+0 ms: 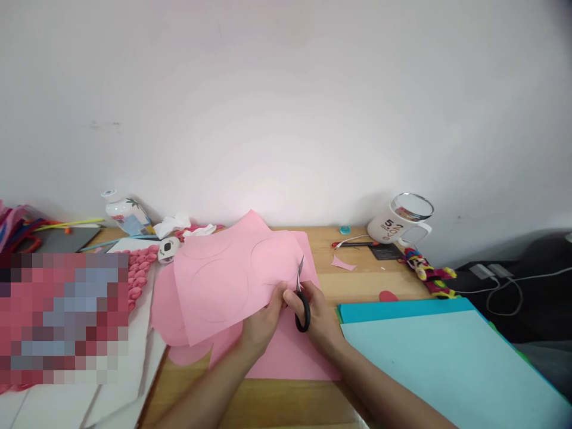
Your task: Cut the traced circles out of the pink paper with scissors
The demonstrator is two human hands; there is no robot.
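My left hand [261, 322] pinches the near edge of a pink paper sheet [218, 280] with pencilled circles on it, holding it lifted off the wooden table [357, 280]. My right hand [315, 319] grips black-handled scissors [302, 298], blades pointing up into the sheet's right edge. More pink paper [290, 354] lies flat under both hands.
A stack of light blue and teal sheets [438, 357] lies at the right. A white mug [397, 223], a small pink scrap [343, 263], a colourful toy [426, 273] and cables [504, 286] sit at the back right. Pink woven material [140, 268], a bottle [125, 215] and tissues [172, 225] lie left.
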